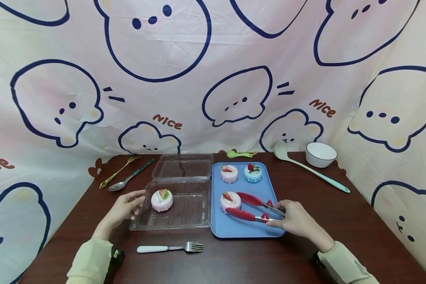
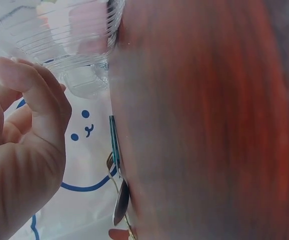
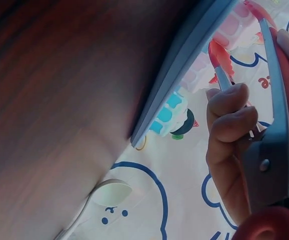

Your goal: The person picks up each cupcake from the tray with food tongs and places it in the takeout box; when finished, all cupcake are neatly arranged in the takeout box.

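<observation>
My right hand holds a pair of red-tipped metal tongs, its fingers and thumb on the two arms. The red tips lie on either side of a pink toy cake with a strawberry slice on top, on the blue tray. Farther back on that tray sit another pink cake and a blue cake. My left hand has its loosely bent fingers right at the left rim of an opened clear plastic box. One pink cake sits inside the box.
A fork with a white handle lies in front of the box. Beyond my left hand are a spoon and a gold fork. Behind the tray is a green spoon; to its right, a ladle and a white bowl.
</observation>
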`<act>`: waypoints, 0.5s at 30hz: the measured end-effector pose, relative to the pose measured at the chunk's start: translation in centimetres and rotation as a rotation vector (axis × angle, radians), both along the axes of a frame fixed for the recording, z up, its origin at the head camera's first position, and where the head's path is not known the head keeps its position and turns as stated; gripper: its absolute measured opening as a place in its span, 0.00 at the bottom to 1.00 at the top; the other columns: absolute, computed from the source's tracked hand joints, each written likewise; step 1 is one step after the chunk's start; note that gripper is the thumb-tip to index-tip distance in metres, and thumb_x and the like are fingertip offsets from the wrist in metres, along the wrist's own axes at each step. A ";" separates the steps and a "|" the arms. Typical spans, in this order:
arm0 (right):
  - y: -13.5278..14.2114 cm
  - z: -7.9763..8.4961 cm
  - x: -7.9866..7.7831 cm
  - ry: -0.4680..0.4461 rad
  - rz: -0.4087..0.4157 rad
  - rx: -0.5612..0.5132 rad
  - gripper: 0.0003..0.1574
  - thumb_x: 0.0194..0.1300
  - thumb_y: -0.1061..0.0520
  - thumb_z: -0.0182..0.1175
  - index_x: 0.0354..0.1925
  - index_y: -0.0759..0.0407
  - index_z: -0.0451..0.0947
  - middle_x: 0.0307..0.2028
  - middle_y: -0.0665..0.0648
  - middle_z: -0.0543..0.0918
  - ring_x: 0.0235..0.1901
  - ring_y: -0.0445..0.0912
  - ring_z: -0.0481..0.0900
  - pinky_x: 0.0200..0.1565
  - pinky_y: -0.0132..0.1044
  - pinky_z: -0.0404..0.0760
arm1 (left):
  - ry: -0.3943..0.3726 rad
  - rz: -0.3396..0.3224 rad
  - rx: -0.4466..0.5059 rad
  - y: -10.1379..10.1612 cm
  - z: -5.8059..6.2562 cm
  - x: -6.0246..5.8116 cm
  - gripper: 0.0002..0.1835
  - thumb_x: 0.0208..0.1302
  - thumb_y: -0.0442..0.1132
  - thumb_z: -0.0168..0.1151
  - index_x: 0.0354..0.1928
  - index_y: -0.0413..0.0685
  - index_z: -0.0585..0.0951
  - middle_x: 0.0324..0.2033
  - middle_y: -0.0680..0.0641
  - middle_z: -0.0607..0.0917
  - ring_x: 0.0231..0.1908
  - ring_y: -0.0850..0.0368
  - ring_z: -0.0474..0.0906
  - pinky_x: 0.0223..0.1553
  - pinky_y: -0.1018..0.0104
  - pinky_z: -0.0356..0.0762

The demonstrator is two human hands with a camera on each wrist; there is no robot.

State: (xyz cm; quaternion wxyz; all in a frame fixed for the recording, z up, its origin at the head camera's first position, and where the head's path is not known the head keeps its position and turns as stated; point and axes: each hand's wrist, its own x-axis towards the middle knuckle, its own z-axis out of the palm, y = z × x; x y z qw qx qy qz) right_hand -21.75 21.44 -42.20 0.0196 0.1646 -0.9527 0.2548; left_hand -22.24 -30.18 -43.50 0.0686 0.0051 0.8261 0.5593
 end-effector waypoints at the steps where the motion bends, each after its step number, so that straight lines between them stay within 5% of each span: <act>1: 0.0 0.0 0.0 0.005 0.004 0.001 0.38 0.37 0.38 0.72 0.39 0.64 0.79 0.30 0.53 0.78 0.29 0.45 0.70 0.26 0.33 0.70 | 0.000 0.001 -0.001 0.0 0.0 0.0 0.27 0.68 0.43 0.49 0.63 0.35 0.61 0.29 0.45 0.71 0.19 0.62 0.67 0.17 0.69 0.70; 15: 0.6 0.5 -0.3 0.017 0.015 -0.035 0.37 0.40 0.37 0.70 0.40 0.63 0.79 0.31 0.53 0.79 0.29 0.44 0.70 0.24 0.32 0.69 | 0.004 0.002 -0.008 0.1 0.1 0.0 0.26 0.68 0.42 0.49 0.62 0.34 0.62 0.28 0.45 0.71 0.19 0.61 0.67 0.18 0.69 0.71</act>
